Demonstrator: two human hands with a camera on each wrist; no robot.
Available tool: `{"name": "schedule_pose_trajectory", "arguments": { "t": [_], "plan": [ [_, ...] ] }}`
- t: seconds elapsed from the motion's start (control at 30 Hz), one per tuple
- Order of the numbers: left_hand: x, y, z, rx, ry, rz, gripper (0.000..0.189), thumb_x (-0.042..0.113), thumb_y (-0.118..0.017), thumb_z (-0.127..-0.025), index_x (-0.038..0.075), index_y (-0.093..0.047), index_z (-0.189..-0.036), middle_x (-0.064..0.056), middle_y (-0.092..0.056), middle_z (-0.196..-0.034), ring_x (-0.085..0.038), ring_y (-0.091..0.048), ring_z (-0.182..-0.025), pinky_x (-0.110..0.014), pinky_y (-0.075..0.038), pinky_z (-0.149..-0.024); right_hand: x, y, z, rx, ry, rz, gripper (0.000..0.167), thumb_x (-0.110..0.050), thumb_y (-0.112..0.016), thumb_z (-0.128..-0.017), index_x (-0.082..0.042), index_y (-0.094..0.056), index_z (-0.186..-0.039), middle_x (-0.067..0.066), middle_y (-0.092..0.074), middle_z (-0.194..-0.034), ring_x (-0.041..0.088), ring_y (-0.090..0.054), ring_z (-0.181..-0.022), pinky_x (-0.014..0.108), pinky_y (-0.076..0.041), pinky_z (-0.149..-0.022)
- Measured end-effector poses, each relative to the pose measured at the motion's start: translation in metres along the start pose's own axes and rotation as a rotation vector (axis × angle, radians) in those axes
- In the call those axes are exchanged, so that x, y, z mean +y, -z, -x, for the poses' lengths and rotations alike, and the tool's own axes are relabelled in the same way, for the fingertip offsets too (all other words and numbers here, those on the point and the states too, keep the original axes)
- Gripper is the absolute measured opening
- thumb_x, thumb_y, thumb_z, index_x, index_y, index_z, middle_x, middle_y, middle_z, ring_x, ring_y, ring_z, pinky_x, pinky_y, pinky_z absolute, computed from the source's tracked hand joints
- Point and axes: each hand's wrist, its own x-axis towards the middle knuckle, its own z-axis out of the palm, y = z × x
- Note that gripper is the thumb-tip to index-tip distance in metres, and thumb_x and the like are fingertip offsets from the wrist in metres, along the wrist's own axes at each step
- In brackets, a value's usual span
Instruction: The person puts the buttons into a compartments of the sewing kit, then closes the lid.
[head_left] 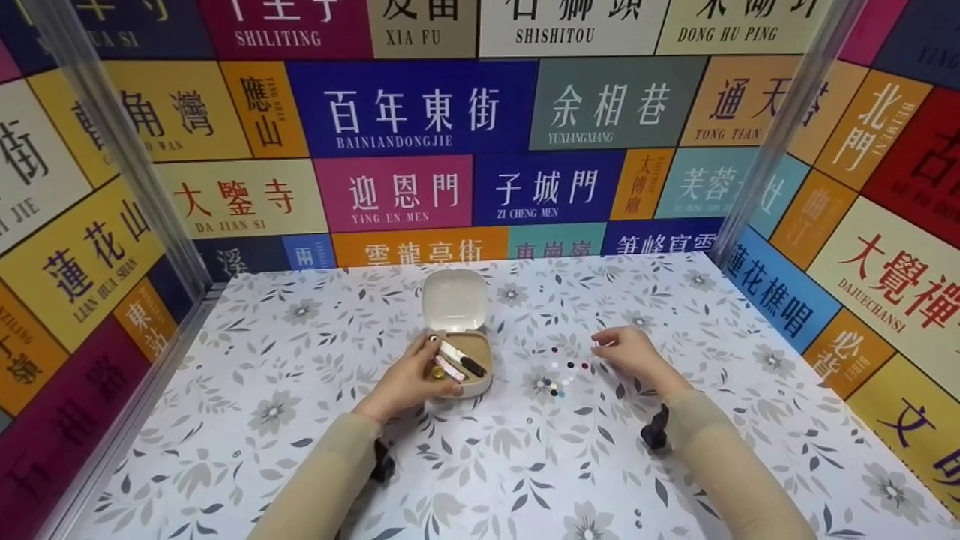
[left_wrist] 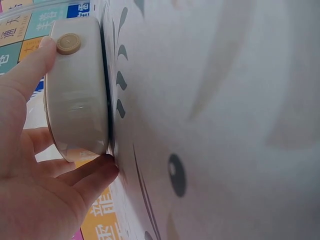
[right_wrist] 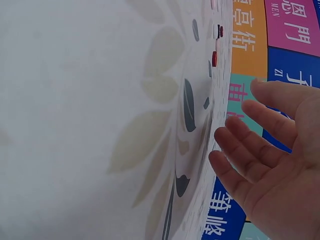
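**Q:** Where is the case, and what is the state of the hands?

**A:** The cream case [head_left: 476, 388] stands on the table [head_left: 300, 480], left of the scattered small discs [head_left: 570, 365], with its lid [head_left: 455, 300] raised. The left hand [head_left: 409, 379] grips the case at its left side, thumb beside the round clasp [left_wrist: 68, 44]. The right hand [head_left: 634, 352] is loosely bent near the discs; nothing shows between its fingertips.

**Q:** How is the case likely to handle?

**A:** It is probably light and stiff, with a smooth, glossy wall that may slip. Grip the lower body across opposite walls. Do not lift by the lid; the joint there is probably the weakest part.

**Q:** And the smaller parts?

**A:** The stick-shaped items [head_left: 472, 365] appear loose inside, so keep the case level. The discs look hard, light and apt to skid; pinch each by its edge.
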Motion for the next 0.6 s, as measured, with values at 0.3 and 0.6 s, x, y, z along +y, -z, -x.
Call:
{"name": "schedule_pose_trajectory", "arguments": {
  "t": [0.3, 0.6],
  "plan": [
    [-0.0008, 0.0002, -0.0001, 0.0, -0.021, -0.019, 0.101, 0.045, -0.083, -0.073, 0.011, -0.031, -0.152, -0.01, -0.014, -0.161, -0.035, -0.023, -0.142, -0.048, -0.022, -0.114, -0.0006, -0.0007, 0.0002, -0.038, 0.08, 0.107, 0.033, -0.013, -0.069, -0.084, 0.002, -0.07, -0.114, 0.011, -0.067, -0.094, 0.02, -0.056, -0.077, 0.032, -0.047, -0.067],
    [0.0004, -0.0012, 0.0, -0.001, -0.014, 0.004, 0.1, 0.043, -0.083, -0.073, 0.011, -0.031, -0.152, -0.01, -0.013, -0.161, -0.036, -0.021, -0.143, -0.049, -0.02, -0.114, 0.0019, -0.0052, 0.0014, -0.074, 0.066, 0.092, 0.033, -0.009, -0.073, -0.078, 0.0, -0.073, -0.11, 0.008, -0.071, -0.089, 0.013, -0.054, -0.065, 0.027, -0.046, -0.06]
  ]
}}
